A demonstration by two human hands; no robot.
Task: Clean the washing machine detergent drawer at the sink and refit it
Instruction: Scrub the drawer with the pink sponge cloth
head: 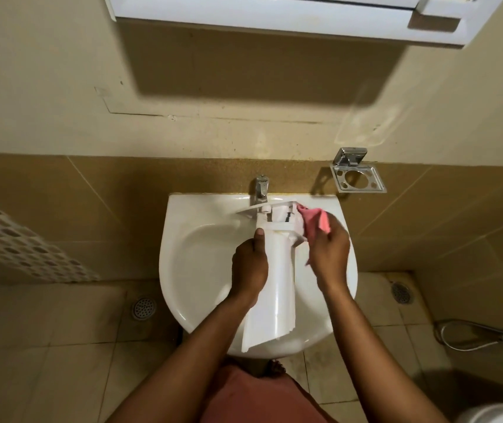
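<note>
The long white detergent drawer (276, 285) lies lengthwise over the white sink (195, 257), its front panel up near the tap (261, 189). My left hand (250, 265) grips the drawer's left side, thumb on top. My right hand (329, 254) holds a pink cloth (316, 222) against the drawer's far right end, by the compartments. Whether water runs from the tap cannot be made out.
A chrome soap holder (357, 175) is fixed to the wall right of the sink. A white cabinet (290, 16) hangs overhead. Floor drains (143, 308) (401, 293) sit either side of the sink. A hose (482, 337) lies on the tiled floor at right.
</note>
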